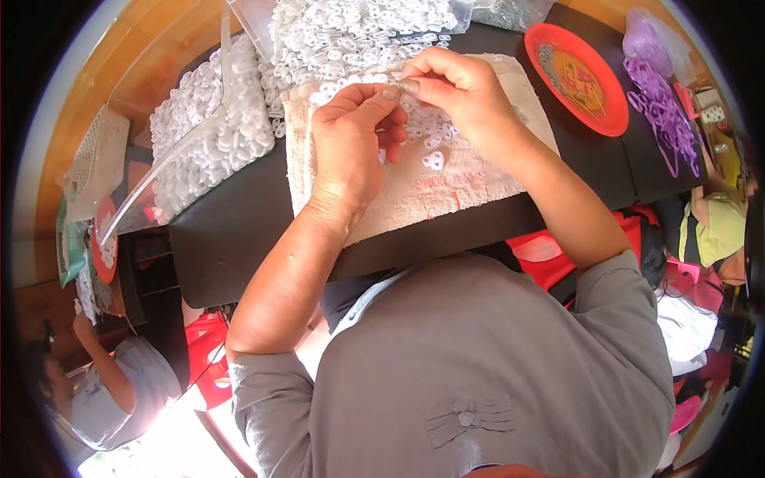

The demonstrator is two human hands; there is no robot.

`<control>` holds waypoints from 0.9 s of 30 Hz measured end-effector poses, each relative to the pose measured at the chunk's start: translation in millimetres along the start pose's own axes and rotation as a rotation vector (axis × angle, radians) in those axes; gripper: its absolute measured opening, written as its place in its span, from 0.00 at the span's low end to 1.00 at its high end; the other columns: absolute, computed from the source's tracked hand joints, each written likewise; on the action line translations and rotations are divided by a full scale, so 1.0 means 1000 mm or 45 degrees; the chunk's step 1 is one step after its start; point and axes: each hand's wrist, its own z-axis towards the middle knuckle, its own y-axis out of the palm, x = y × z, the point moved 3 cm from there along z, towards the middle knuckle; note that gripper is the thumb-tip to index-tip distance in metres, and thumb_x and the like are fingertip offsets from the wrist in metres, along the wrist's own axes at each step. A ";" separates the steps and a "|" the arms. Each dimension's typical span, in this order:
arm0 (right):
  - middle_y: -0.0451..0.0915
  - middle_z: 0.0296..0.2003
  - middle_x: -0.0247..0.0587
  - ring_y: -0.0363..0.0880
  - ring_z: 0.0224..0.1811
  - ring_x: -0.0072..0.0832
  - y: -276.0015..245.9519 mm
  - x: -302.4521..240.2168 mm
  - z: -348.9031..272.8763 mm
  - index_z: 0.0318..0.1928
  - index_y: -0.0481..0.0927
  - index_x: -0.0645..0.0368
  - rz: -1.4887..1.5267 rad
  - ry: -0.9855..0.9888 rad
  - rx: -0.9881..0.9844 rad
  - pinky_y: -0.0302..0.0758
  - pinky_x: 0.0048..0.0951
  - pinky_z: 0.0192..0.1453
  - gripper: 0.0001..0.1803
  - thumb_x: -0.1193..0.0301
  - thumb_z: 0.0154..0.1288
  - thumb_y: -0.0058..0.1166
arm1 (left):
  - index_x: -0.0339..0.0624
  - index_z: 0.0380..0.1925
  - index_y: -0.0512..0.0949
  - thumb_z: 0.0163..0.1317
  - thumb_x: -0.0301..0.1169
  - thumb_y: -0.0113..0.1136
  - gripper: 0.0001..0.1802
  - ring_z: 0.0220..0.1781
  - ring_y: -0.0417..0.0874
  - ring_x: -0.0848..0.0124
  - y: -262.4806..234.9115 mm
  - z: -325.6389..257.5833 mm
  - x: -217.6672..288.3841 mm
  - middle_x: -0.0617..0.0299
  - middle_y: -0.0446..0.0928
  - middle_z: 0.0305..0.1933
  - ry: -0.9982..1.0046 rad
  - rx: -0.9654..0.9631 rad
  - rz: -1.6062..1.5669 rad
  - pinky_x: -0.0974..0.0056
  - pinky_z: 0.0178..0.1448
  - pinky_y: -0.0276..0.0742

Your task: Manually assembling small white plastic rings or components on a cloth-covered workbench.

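My left hand (355,131) and my right hand (470,95) meet above a cream cloth (522,103), thumbs and fingertips pinched together. Between their tips is a tiny greyish piece, too small to name. A bit of white shows by the curled lower fingers of my left hand. Small white plastic pieces with round holes lie on the cloth beneath my hands, and one white piece (433,161) sits nearer to me. A large heap of the same white pieces (343,40) spreads just beyond the cloth.
A clear bin's white pieces (211,135) fill the left side. On the black table (239,267), a red oval plate (616,99) with small grey bits stands right, beside purple ribbon (661,111). Another person (119,390) sits at lower left, by an orange-red plate (105,239).
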 end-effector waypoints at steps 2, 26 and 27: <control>0.79 0.34 0.27 0.73 0.36 0.14 -0.003 0.007 0.000 0.40 0.80 0.63 0.206 0.138 0.007 0.71 0.19 0.42 0.05 0.75 0.67 0.54 | 0.33 0.35 0.76 0.65 0.27 0.59 0.06 0.21 0.75 0.73 0.000 0.000 0.001 0.58 0.77 0.26 0.008 0.003 -0.011 0.69 0.20 0.67; 0.82 0.42 0.32 0.77 0.43 0.17 -0.012 -0.011 -0.006 0.47 0.81 0.63 0.194 0.100 -0.020 0.75 0.22 0.49 0.10 0.78 0.67 0.52 | 0.34 0.35 0.77 0.65 0.30 0.60 0.08 0.21 0.74 0.80 0.006 -0.006 0.003 0.62 0.78 0.25 0.139 0.020 0.150 0.74 0.21 0.66; 0.82 0.42 0.32 0.77 0.43 0.17 -0.012 -0.010 -0.006 0.47 0.81 0.63 0.194 0.099 -0.019 0.75 0.22 0.49 0.10 0.78 0.67 0.52 | 0.34 0.35 0.77 0.65 0.29 0.60 0.08 0.21 0.74 0.80 0.005 -0.006 0.002 0.62 0.78 0.25 0.137 0.020 0.144 0.74 0.21 0.66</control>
